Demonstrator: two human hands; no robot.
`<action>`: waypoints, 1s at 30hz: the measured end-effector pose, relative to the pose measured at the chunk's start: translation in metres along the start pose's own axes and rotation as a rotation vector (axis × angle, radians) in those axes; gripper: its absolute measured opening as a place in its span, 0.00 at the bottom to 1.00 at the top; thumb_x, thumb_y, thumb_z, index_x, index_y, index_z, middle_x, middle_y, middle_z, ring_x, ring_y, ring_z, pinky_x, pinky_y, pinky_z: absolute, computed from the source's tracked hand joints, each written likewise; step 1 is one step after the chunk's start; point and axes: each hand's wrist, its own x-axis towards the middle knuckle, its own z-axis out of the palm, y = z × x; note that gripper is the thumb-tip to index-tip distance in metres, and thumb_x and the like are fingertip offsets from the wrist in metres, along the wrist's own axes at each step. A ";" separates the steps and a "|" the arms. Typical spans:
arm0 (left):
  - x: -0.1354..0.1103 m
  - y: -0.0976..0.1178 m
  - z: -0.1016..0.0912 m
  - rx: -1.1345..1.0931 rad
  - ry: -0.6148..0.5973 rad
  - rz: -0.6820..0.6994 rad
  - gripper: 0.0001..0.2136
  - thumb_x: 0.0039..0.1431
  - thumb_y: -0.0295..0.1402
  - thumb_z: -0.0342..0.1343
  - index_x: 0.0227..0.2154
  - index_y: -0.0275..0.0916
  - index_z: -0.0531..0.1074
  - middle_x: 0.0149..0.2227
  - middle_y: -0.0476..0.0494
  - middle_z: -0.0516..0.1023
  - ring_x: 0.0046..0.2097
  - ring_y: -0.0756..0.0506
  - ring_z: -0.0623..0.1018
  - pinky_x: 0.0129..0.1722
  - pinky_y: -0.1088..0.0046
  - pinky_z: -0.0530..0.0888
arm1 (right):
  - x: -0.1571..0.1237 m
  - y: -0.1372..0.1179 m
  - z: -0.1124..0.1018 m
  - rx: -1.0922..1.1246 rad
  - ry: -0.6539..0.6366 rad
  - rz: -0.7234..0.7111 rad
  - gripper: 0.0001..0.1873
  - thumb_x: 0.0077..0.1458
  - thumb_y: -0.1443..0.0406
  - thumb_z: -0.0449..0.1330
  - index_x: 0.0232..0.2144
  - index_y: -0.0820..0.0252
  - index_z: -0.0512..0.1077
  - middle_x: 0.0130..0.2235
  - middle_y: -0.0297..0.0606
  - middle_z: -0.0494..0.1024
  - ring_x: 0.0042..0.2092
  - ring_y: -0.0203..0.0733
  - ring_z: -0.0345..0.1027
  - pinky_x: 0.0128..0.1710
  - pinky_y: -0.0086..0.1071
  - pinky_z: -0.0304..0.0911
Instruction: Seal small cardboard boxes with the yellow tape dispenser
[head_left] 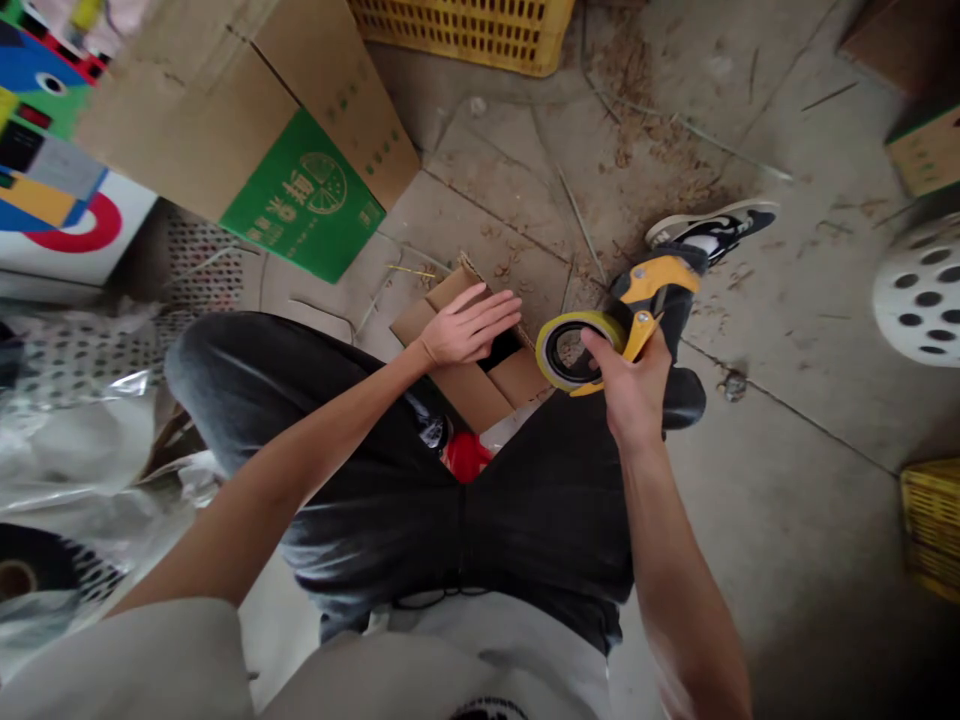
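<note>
Between my knees on the floor is a small brown cardboard box (480, 398), its flaps partly folded and a dark gap showing in the top. My left hand (466, 328) lies over the box with its fingers stretched out, resting on or just above the flaps. In my right hand (636, 385) is a yellow tape dispenser (651, 285), with a roll of yellowish tape (551, 350) on it. The roll is to the right of the box, and my fingers wrap round the handle.
A tall cardboard carton (300, 190) with a green label stands at the upper left. Yellow plastic crates (480, 35) lie at the top and right edge. A white perforated tub (919, 290) is at the right. Clear plastic wrap (97, 450) lies at the left; debris dots the floor.
</note>
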 end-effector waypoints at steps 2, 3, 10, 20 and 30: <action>0.002 -0.001 0.002 -0.031 0.014 -0.017 0.25 0.67 0.44 0.40 0.60 0.41 0.67 0.62 0.36 0.71 0.68 0.38 0.64 0.70 0.42 0.53 | -0.005 -0.001 0.002 -0.010 0.006 0.002 0.26 0.49 0.51 0.68 0.46 0.58 0.71 0.44 0.40 0.78 0.44 0.46 0.74 0.47 0.47 0.73; 0.002 -0.002 0.003 -0.043 0.019 -0.027 0.24 0.66 0.44 0.41 0.59 0.41 0.69 0.61 0.36 0.73 0.67 0.38 0.66 0.69 0.41 0.54 | -0.008 -0.002 0.003 -0.014 0.016 0.009 0.26 0.49 0.51 0.68 0.46 0.58 0.70 0.44 0.40 0.78 0.45 0.45 0.74 0.47 0.46 0.73; -0.005 -0.005 0.005 0.057 -0.115 -0.079 0.23 0.66 0.42 0.36 0.42 0.38 0.76 0.45 0.31 0.78 0.52 0.37 0.76 0.57 0.47 0.68 | -0.054 0.010 0.044 -0.137 0.014 0.054 0.27 0.47 0.52 0.70 0.44 0.58 0.67 0.40 0.44 0.79 0.41 0.50 0.75 0.44 0.46 0.72; 0.009 0.013 -0.015 0.188 0.008 -0.370 0.28 0.68 0.44 0.37 0.66 0.38 0.56 0.69 0.33 0.58 0.70 0.35 0.57 0.69 0.47 0.50 | -0.069 0.033 0.044 -0.054 0.033 0.065 0.29 0.49 0.51 0.68 0.48 0.58 0.67 0.43 0.46 0.79 0.44 0.49 0.76 0.43 0.42 0.73; -0.030 0.005 -0.019 0.373 -0.057 -0.914 0.33 0.69 0.49 0.25 0.64 0.33 0.56 0.60 0.24 0.69 0.55 0.35 0.77 0.51 0.59 0.72 | -0.072 0.036 0.038 0.015 -0.202 0.025 0.22 0.49 0.52 0.66 0.42 0.57 0.71 0.37 0.38 0.79 0.38 0.45 0.73 0.38 0.39 0.71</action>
